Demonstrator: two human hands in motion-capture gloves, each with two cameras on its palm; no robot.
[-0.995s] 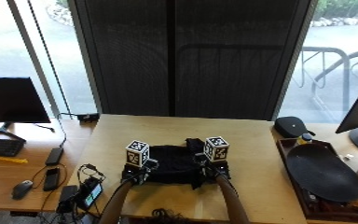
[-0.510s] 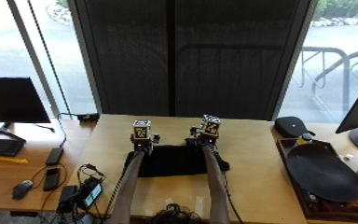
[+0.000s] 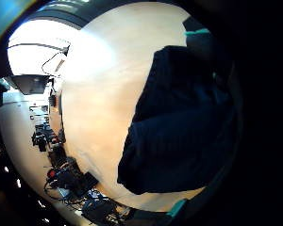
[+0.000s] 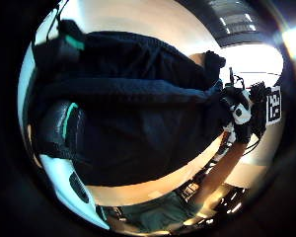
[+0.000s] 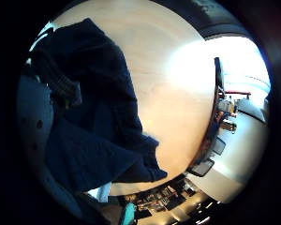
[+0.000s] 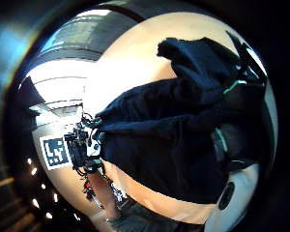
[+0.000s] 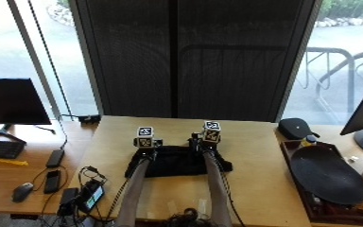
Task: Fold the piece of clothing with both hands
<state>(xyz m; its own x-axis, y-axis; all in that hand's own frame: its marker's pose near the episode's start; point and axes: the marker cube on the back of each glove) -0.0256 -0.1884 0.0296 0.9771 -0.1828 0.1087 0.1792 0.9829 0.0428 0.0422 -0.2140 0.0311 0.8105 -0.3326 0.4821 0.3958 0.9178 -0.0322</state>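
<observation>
Outside view: both hands, left hand [image 7: 145,143] and right hand [image 7: 208,139], apparently pinch the black garment [image 7: 172,166] at its far edge on the table [image 7: 257,179], seemingly to lay a fold flat.

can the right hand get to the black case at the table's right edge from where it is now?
Probably yes. The right hand sits at the far edge of the garment; bare table lies between it and the case, nothing in the way. It would likely have to let go of the cloth first.

garment [image 7: 172,165]: black | table [image 7: 257,165]: light wood | gloves: black
</observation>
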